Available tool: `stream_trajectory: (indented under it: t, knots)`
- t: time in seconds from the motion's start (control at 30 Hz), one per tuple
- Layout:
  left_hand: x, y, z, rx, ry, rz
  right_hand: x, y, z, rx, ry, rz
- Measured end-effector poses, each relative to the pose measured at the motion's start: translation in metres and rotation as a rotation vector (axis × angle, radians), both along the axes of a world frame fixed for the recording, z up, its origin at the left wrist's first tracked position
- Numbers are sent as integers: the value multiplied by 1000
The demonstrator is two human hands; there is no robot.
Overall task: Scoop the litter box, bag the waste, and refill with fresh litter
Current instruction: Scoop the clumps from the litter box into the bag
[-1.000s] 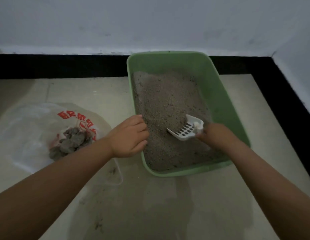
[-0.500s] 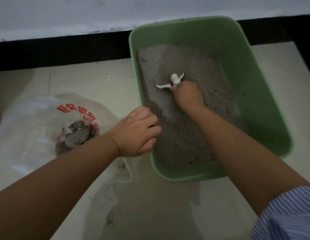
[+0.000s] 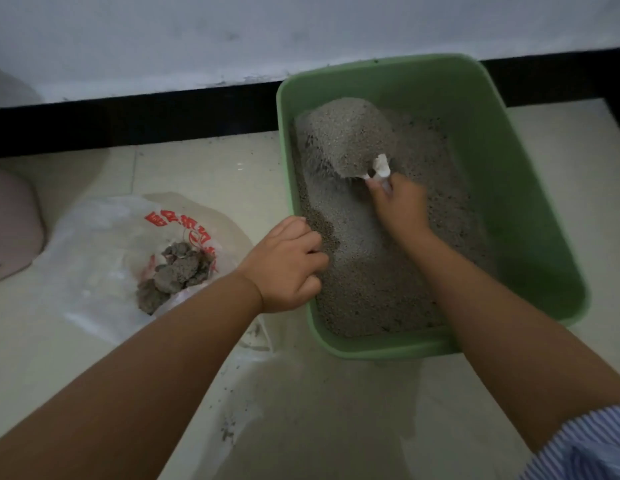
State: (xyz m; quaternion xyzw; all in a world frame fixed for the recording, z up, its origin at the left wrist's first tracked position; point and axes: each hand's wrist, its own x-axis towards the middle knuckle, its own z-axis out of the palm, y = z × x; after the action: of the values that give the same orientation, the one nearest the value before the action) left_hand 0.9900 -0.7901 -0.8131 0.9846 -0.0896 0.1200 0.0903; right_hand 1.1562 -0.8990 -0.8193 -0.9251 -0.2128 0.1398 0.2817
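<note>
A green plastic litter box (image 3: 530, 209) sits on a pale tiled floor (image 3: 336, 420), its far rim close against a black skirting board (image 3: 128, 119) at the foot of a white wall. The box is partly filled with grey litter (image 3: 370, 289). The person's right hand (image 3: 400, 206) reaches in over the near rim and grips the handle of a white scoop (image 3: 379, 168), fingers curled tight around it. The scoop is lifted above the litter bed near the far left inner corner, heaped with a mound of litter that hides most of its blade; grains stream down off its left edge, close to the inside of the left wall. The left hand (image 3: 284, 265) rests on the left rim of the box, near the front corner, fingers curled over the edge and gripping it.

Just left of the box, near that hand, an open clear plastic bag (image 3: 104, 254) with red printing lies flat on the floor, holding a pile of grey clumps (image 3: 177, 271). Bare floor lies in front of the box and to its right. A pinkish rounded object (image 3: 10, 223) shows at the left edge; what it is cannot be told. Loose grains dot the tiles near the bag
</note>
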Motion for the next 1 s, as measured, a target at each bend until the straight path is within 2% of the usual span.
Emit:
stream_trajectory:
  t: [0.23,0.33,0.6,0.87,1.0]
  knots:
    - [4,-5,14,52,90,-1,-5,-49,30,-9,-41,1]
    - [5,-5,20,80,136,-32,-19,-70,39,-142,-61,27]
    - [3,-4,14,69,96,-22,-50,-102,59,-172,-45,-60]
    - [5,0,9,29,20,-57,-61,-94,82,-27,-32,-168]
    - [3,0,7,19,18,-69,-57,-91,94,-113,-89,-119]
